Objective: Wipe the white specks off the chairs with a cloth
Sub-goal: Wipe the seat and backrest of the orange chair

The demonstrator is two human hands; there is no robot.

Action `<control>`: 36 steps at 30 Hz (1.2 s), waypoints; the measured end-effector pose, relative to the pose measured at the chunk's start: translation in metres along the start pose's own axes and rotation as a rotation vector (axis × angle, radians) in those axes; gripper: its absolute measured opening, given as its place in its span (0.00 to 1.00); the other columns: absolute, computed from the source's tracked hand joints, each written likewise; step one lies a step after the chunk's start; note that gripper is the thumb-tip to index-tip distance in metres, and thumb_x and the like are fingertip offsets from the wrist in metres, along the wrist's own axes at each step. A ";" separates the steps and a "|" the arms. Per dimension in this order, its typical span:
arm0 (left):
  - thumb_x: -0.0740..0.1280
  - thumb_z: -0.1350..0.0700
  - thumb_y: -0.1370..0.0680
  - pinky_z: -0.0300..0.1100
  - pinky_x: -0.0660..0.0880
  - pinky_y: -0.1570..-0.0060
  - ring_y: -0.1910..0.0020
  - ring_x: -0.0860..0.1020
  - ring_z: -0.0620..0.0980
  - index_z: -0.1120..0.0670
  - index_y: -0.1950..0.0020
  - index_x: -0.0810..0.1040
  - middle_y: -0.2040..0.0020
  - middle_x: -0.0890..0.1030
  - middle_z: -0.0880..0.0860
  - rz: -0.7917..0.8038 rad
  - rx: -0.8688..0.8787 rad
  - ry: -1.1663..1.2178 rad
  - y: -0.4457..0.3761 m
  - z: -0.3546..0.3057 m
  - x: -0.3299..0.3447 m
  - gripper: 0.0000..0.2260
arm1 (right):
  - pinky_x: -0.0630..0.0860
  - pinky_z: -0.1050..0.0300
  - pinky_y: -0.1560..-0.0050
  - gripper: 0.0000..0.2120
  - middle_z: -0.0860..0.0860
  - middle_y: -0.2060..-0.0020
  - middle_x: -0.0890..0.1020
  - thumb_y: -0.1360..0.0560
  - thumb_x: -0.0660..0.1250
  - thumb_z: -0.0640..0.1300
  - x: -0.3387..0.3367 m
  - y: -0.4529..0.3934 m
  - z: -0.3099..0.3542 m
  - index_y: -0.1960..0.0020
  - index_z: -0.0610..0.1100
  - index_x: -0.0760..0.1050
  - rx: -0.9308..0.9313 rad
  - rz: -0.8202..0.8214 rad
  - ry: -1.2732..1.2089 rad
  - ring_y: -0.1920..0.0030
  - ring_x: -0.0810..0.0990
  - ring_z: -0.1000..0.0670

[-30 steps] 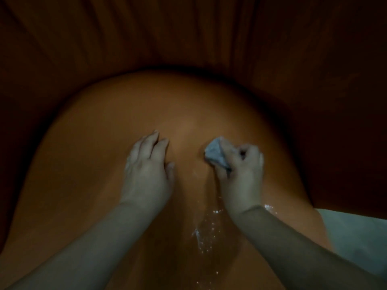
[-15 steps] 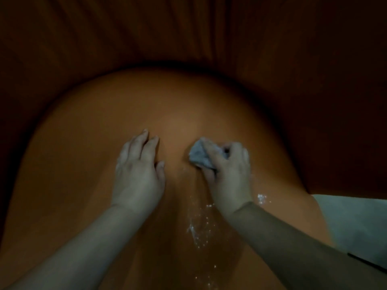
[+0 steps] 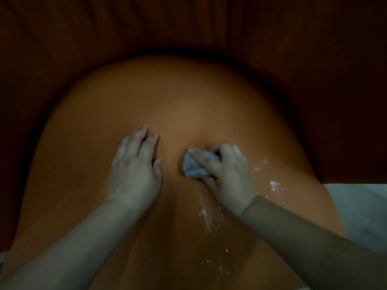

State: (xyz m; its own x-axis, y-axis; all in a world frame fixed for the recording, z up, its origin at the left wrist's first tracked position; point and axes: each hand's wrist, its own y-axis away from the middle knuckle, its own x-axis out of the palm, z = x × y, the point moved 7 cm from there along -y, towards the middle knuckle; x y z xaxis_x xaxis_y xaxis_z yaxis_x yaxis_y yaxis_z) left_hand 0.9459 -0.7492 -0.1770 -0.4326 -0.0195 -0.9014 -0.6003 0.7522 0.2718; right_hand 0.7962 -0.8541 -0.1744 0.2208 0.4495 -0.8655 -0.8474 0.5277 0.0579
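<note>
From the head camera, my only view, I look straight down on an orange chair seat [image 3: 104, 143] that fills the middle of the frame, smooth and rounded, its far edge curving across the upper third. My left hand [image 3: 134, 170] lies flat on the seat left of centre, fingers straight and pointing toward the top of the frame, thumb tucked alongside; its grip is released and holds nothing. Just right of it, near the centre, my right hand [image 3: 228, 174] has its grip clenched around a crumpled pale grey cloth [image 3: 194, 167], the wad pressed against the seat with the index finger laid over its top and the remaining fingers curled behind it. The two hands are near each other but apart, a strip of bare seat between them. White specks [image 3: 273, 184] dot the seat to the right of the right hand, in the right-centre of the frame, and more trail down below the right wrist toward the lower centre, some smeared into thin streaks. A brown sleeve [image 3: 314, 243] covers the right forearm, running to the lower right corner; the left forearm is bare. Behind the seat, dark reddish-brown pleated fabric [image 3: 188, 24] spans the top of the frame. A pale surface [image 3: 360, 210] shows at the right edge, beside the seat; I cannot tell what it is.
</note>
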 end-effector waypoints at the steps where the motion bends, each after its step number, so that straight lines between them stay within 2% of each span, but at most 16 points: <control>1: 0.65 0.56 0.23 0.51 0.56 0.27 0.26 0.56 0.55 0.53 0.26 0.65 0.24 0.62 0.52 0.006 -0.001 -0.012 0.004 0.001 0.001 0.25 | 0.74 0.47 0.56 0.26 0.42 0.51 0.74 0.30 0.74 0.44 -0.005 -0.010 -0.006 0.33 0.53 0.74 0.020 -0.059 0.008 0.52 0.72 0.42; 4: 0.64 0.54 0.22 0.51 0.56 0.28 0.25 0.54 0.53 0.51 0.25 0.62 0.24 0.59 0.50 0.022 -0.002 -0.035 0.016 0.001 0.007 0.26 | 0.71 0.47 0.48 0.24 0.43 0.49 0.72 0.29 0.72 0.46 -0.018 -0.051 -0.025 0.34 0.53 0.74 0.235 -0.266 0.011 0.48 0.69 0.42; 6: 0.64 0.55 0.23 0.52 0.56 0.28 0.25 0.54 0.53 0.51 0.25 0.63 0.24 0.59 0.50 0.025 0.011 -0.013 0.023 -0.002 0.011 0.26 | 0.68 0.50 0.46 0.23 0.45 0.48 0.71 0.28 0.72 0.47 -0.012 -0.054 -0.017 0.33 0.55 0.74 0.335 -0.322 -0.026 0.47 0.68 0.43; 11: 0.65 0.52 0.23 0.52 0.55 0.26 0.25 0.54 0.53 0.51 0.25 0.63 0.23 0.58 0.50 0.062 0.079 0.000 0.037 -0.009 0.017 0.26 | 0.70 0.50 0.52 0.27 0.43 0.50 0.74 0.31 0.75 0.43 0.009 0.013 0.014 0.33 0.54 0.74 -0.007 -0.077 -0.001 0.50 0.72 0.42; 13: 0.63 0.51 0.22 0.51 0.53 0.26 0.24 0.52 0.51 0.49 0.24 0.61 0.23 0.56 0.49 0.085 0.103 -0.025 0.044 -0.008 0.019 0.27 | 0.71 0.49 0.54 0.25 0.40 0.51 0.76 0.31 0.75 0.42 -0.007 0.016 -0.007 0.35 0.51 0.77 0.010 -0.124 0.068 0.53 0.73 0.39; 16: 0.62 0.48 0.22 0.51 0.53 0.26 0.24 0.50 0.50 0.48 0.23 0.58 0.22 0.54 0.48 0.101 0.124 -0.058 0.055 -0.006 0.022 0.28 | 0.71 0.43 0.48 0.24 0.40 0.49 0.73 0.29 0.73 0.43 -0.030 -0.002 -0.044 0.34 0.52 0.75 0.263 -0.285 0.087 0.49 0.70 0.39; 18: 0.62 0.46 0.22 0.51 0.52 0.26 0.24 0.49 0.50 0.47 0.23 0.57 0.22 0.53 0.47 0.112 0.128 -0.078 0.061 -0.005 0.024 0.29 | 0.70 0.47 0.46 0.23 0.42 0.48 0.71 0.28 0.72 0.44 -0.028 -0.002 -0.041 0.33 0.53 0.74 0.372 -0.349 0.018 0.47 0.69 0.41; 21: 0.61 0.44 0.22 0.52 0.53 0.27 0.24 0.48 0.49 0.45 0.22 0.54 0.21 0.48 0.46 0.128 0.119 -0.105 0.070 -0.004 0.029 0.30 | 0.70 0.50 0.53 0.27 0.41 0.51 0.73 0.31 0.75 0.40 0.002 0.026 0.003 0.34 0.51 0.75 0.195 -0.237 0.028 0.51 0.71 0.40; 23: 0.59 0.43 0.21 0.52 0.52 0.27 0.24 0.46 0.50 0.45 0.22 0.52 0.21 0.46 0.46 0.121 0.114 -0.128 0.075 -0.005 0.032 0.30 | 0.72 0.49 0.55 0.28 0.41 0.52 0.74 0.33 0.76 0.39 0.010 0.047 0.009 0.34 0.51 0.76 0.148 -0.186 0.040 0.53 0.71 0.40; 25: 0.57 0.42 0.21 0.51 0.50 0.27 0.24 0.45 0.50 0.45 0.22 0.50 0.21 0.45 0.47 0.105 0.109 -0.143 0.081 -0.006 0.034 0.29 | 0.72 0.47 0.54 0.26 0.40 0.53 0.73 0.32 0.76 0.39 -0.004 0.057 -0.011 0.36 0.50 0.77 0.218 -0.266 0.058 0.54 0.71 0.40; 27: 0.56 0.43 0.20 0.51 0.48 0.27 0.24 0.45 0.51 0.45 0.22 0.50 0.21 0.45 0.48 0.102 0.104 -0.132 0.085 -0.006 0.036 0.29 | 0.72 0.47 0.52 0.25 0.40 0.52 0.72 0.31 0.75 0.40 -0.017 0.072 -0.033 0.35 0.50 0.77 0.391 -0.371 0.064 0.53 0.70 0.40; 29: 0.56 0.43 0.20 0.50 0.47 0.27 0.24 0.45 0.51 0.45 0.22 0.51 0.21 0.45 0.48 0.097 0.111 -0.121 0.089 -0.005 0.035 0.28 | 0.74 0.43 0.50 0.26 0.40 0.51 0.71 0.31 0.75 0.38 -0.012 0.090 -0.028 0.35 0.49 0.76 0.480 -0.428 0.005 0.51 0.71 0.40; 31: 0.57 0.44 0.20 0.50 0.48 0.27 0.24 0.44 0.50 0.45 0.22 0.52 0.21 0.45 0.47 0.099 0.120 -0.108 0.091 -0.001 0.035 0.28 | 0.74 0.45 0.52 0.28 0.40 0.52 0.72 0.32 0.75 0.36 0.009 0.094 0.009 0.34 0.49 0.76 0.343 -0.369 -0.032 0.52 0.73 0.38; 33: 0.58 0.45 0.21 0.51 0.51 0.27 0.24 0.45 0.50 0.45 0.22 0.52 0.21 0.46 0.47 0.121 0.135 -0.111 0.098 0.003 0.037 0.29 | 0.70 0.49 0.54 0.28 0.40 0.53 0.73 0.33 0.75 0.38 0.031 0.082 0.041 0.34 0.50 0.76 0.154 -0.223 0.015 0.54 0.73 0.38; 34: 0.59 0.45 0.21 0.52 0.52 0.28 0.24 0.46 0.50 0.45 0.22 0.53 0.21 0.47 0.47 0.118 0.144 -0.113 0.100 0.005 0.038 0.28 | 0.69 0.49 0.55 0.28 0.40 0.53 0.74 0.33 0.74 0.39 0.031 0.069 0.044 0.34 0.50 0.76 0.125 -0.208 0.042 0.53 0.72 0.38; 36: 0.60 0.46 0.21 0.52 0.54 0.28 0.24 0.48 0.51 0.46 0.23 0.56 0.21 0.50 0.48 0.113 0.163 -0.112 0.103 0.008 0.037 0.28 | 0.69 0.47 0.53 0.25 0.39 0.52 0.73 0.31 0.73 0.42 0.018 0.045 0.025 0.35 0.51 0.76 0.221 -0.255 0.057 0.51 0.72 0.37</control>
State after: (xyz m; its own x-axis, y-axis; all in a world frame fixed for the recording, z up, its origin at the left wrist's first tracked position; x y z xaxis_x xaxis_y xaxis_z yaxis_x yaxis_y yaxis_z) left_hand 0.8735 -0.6674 -0.1856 -0.4082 0.1375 -0.9025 -0.4312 0.8423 0.3234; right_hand 0.7738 -0.8041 -0.1744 0.3794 0.2448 -0.8923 -0.6419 0.7642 -0.0633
